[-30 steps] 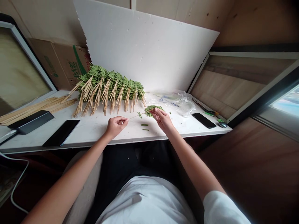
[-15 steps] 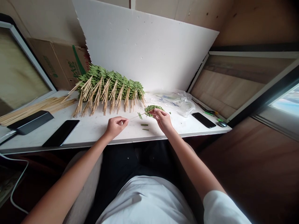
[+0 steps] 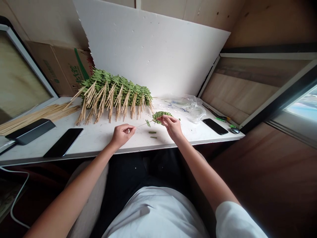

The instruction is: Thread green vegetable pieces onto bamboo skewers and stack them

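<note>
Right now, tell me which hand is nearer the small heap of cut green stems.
Right: the right hand overlaps the heap in view; the left hand is apart, to its left.

Green stem pieces (image 3: 119, 82), pale straw-coloured skewers (image 3: 110, 102), white worktop (image 3: 133, 140); brown carton (image 3: 60, 69) printed in green and red; plain white board (image 3: 156, 49); both phones (image 3: 63, 142) black; clear bag (image 3: 194, 112) with blue marks; white shirt (image 3: 158, 213), near-black trousers (image 3: 131, 170)

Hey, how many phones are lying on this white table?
2 that I can see: one phone left of the left hand, another phone right of the right hand. Any behind the large green stack would be hidden.
</note>
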### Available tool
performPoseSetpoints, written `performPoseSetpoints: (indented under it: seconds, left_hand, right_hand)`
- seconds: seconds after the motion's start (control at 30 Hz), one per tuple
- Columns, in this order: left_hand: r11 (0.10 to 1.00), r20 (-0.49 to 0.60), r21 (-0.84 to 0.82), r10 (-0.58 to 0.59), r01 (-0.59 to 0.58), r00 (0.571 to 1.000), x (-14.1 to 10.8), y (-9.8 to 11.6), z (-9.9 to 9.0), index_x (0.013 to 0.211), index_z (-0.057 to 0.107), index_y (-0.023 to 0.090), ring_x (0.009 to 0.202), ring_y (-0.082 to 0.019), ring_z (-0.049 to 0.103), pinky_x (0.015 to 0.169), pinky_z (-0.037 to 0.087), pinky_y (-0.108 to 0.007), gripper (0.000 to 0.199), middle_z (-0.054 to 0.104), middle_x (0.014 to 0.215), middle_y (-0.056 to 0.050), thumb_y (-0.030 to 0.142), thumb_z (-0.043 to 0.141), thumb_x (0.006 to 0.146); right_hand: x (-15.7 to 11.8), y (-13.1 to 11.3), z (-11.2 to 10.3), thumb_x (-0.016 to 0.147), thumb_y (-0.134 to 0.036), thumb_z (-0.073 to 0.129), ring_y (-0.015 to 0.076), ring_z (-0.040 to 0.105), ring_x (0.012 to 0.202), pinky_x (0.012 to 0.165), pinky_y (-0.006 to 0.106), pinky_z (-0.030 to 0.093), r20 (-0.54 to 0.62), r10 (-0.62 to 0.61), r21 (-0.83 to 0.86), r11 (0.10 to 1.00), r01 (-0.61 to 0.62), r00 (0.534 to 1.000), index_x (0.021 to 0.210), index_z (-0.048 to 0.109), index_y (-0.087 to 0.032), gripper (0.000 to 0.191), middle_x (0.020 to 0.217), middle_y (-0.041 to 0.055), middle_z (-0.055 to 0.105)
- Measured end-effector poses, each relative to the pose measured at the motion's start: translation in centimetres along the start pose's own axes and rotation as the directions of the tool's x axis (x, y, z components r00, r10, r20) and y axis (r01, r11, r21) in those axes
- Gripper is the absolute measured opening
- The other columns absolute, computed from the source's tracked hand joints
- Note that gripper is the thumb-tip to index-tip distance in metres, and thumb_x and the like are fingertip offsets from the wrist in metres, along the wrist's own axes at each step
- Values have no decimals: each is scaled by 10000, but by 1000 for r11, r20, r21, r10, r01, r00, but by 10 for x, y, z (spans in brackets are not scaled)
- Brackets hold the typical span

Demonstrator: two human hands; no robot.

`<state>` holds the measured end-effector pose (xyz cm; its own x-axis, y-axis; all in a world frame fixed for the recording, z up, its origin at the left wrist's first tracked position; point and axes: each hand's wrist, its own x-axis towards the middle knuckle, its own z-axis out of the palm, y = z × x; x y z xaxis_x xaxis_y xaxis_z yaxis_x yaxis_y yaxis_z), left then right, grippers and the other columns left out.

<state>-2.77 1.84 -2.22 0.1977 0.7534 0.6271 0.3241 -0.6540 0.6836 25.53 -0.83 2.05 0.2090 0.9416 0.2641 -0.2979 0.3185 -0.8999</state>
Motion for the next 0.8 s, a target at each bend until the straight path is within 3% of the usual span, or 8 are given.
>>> performPoseSetpoints:
  seconds: [0.3,0.5,0.67,0.8]
  left_hand:
    - [994,-41,-83,-78,74,996,-1,-9,1,888,838,163,655,-178,662,601,501,-273,257,785,818,-91,412,773,890]
    - [992,-48,-91,-89,85,995,-1,-10,2,881,835,162,649,-180,676,595,515,-273,256,788,816,-92,413,784,884]
    - [992,-46,-91,-95,91,994,-1,-6,0,871,825,155,656,-178,682,598,515,-267,239,787,817,-89,390,781,884]
    - [993,-55,-78,-96,91,994,-1,-2,-1,864,819,156,663,-180,687,602,520,-264,231,783,805,-82,383,778,881]
  right_hand:
    - [7,-2,-11,639,-531,988,292,762,1155,999,417,639,-2,75,12,997,-75,997,1074,770,-244,566,1024,54,820]
    - [11,-6,-16,719,-549,928,294,743,1188,993,392,636,41,79,22,997,-80,996,965,739,-235,441,1109,89,810]
    - [15,10,-17,776,-509,826,253,731,993,897,371,623,-47,27,-76,997,-31,999,873,698,-251,305,933,71,761]
    - [11,21,-13,782,-514,793,220,704,882,882,374,609,-44,1,-102,995,-5,999,873,669,-259,298,868,49,717]
